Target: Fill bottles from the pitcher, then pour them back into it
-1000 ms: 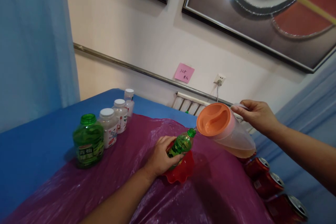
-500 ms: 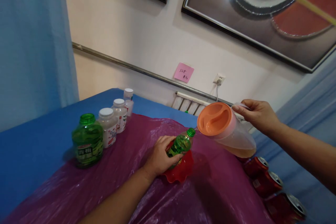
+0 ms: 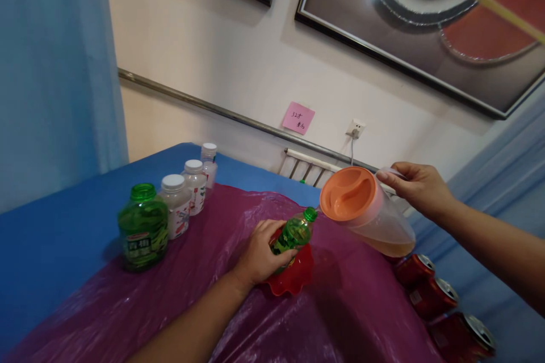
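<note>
your left hand is wrapped around the small green bottle, which stands tilted in the red bowl mid-table. your right hand grips the handle of the orange-lidded pitcher, tipped so its spout sits just right of the bottle's mouth.

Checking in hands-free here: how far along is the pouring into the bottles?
In hand: the right hand tilts the orange-lidded pitcher at the small green bottle, which the left hand steadies over the red bowl. Left: amber liquid remains in the pitcher. Whether any bottle is already full is unclear.
</note>
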Demonstrator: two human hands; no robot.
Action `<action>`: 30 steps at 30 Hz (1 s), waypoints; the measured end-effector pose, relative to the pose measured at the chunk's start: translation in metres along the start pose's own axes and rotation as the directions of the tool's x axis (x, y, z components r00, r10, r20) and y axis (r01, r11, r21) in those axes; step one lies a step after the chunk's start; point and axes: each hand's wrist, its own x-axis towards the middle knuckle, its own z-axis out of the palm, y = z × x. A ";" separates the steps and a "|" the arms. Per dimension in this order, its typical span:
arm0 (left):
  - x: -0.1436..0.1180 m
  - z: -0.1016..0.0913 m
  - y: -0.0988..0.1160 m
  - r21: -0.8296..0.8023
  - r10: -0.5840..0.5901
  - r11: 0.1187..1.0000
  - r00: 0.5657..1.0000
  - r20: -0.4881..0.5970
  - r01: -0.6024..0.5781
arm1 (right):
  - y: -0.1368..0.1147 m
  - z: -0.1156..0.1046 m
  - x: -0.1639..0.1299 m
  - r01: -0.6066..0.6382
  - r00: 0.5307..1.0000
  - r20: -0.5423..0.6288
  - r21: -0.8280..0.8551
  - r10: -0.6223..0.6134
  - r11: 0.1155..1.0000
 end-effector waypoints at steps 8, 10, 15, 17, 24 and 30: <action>-0.001 0.000 -0.002 0.003 -0.001 1.000 1.000 0.005 0.001 | -0.002 -0.001 0.000 0.000 1.000 -0.006 -0.033 -0.001 0.999; -0.001 0.000 -0.002 -0.002 0.002 1.000 1.000 0.002 -0.002 | -0.002 -0.001 0.000 0.004 1.000 -0.009 -0.032 -0.005 0.999; 0.000 0.000 -0.001 -0.002 -0.005 1.000 1.000 0.006 0.005 | -0.002 -0.001 0.000 -0.001 1.000 -0.005 -0.029 0.001 1.000; -0.001 0.000 -0.001 -0.001 -0.012 1.000 1.000 0.009 0.012 | -0.002 -0.001 0.000 -0.011 1.000 -0.008 -0.030 0.010 0.999; -0.001 0.000 0.001 -0.011 -0.016 1.000 1.000 0.021 0.016 | -0.003 0.000 -0.001 -0.028 1.000 -0.002 -0.034 0.028 0.999; -0.001 -0.001 0.001 -0.018 -0.012 1.000 1.000 0.014 0.012 | -0.003 0.001 -0.001 -0.001 1.000 0.003 -0.032 0.001 0.999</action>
